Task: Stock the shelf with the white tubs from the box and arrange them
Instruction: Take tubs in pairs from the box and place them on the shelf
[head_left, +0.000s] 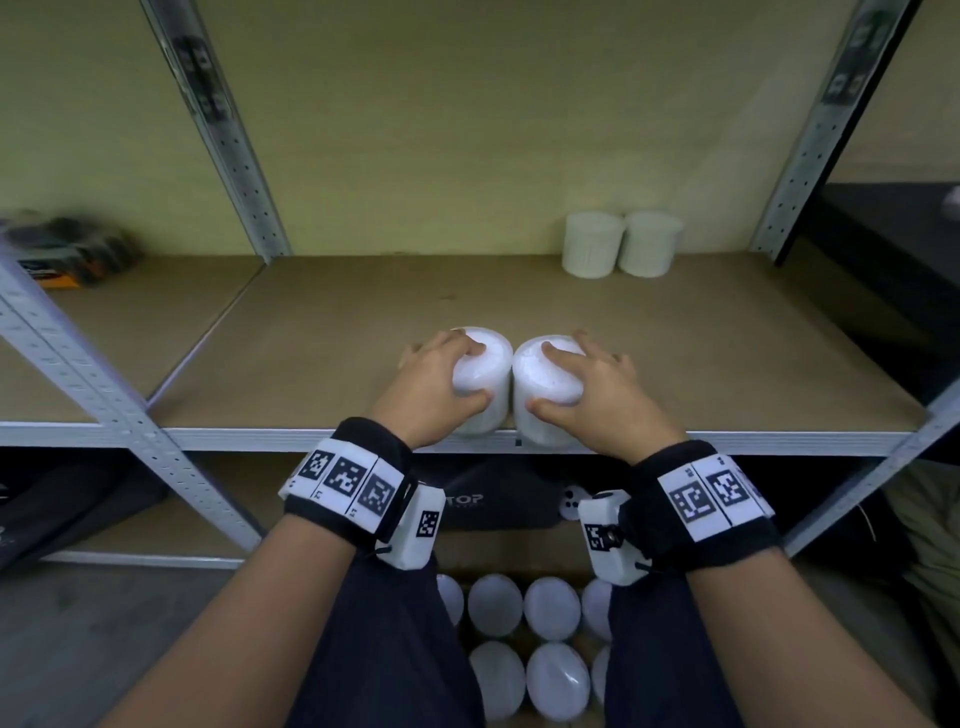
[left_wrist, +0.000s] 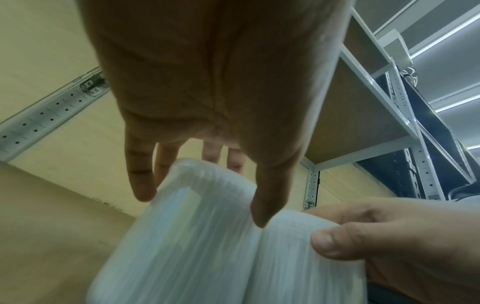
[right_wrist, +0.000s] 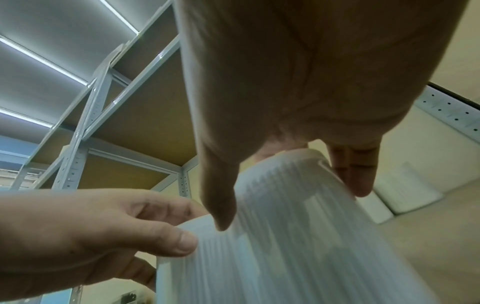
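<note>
Two white ribbed tubs stand side by side, touching, at the front edge of the brown shelf board (head_left: 322, 338). My left hand (head_left: 435, 382) grips the left tub (head_left: 485, 374) from above, thumb on its near side. My right hand (head_left: 587, 387) grips the right tub (head_left: 545, 379) the same way. The left wrist view shows the left tub (left_wrist: 182, 236) under my fingers (left_wrist: 140, 179), and the right wrist view shows the right tub (right_wrist: 298, 236). Two more tubs (head_left: 592, 244) (head_left: 649, 241) stand at the back right of the shelf. Below, the box holds several tubs (head_left: 496, 605).
Grey perforated uprights (head_left: 234, 135) (head_left: 826, 130) frame the bay. A dark and orange item (head_left: 67, 254) lies on the neighbouring shelf at the left. A black bag (head_left: 483, 499) sits on the lower shelf. The shelf above (right_wrist: 145, 115) hangs over my hands.
</note>
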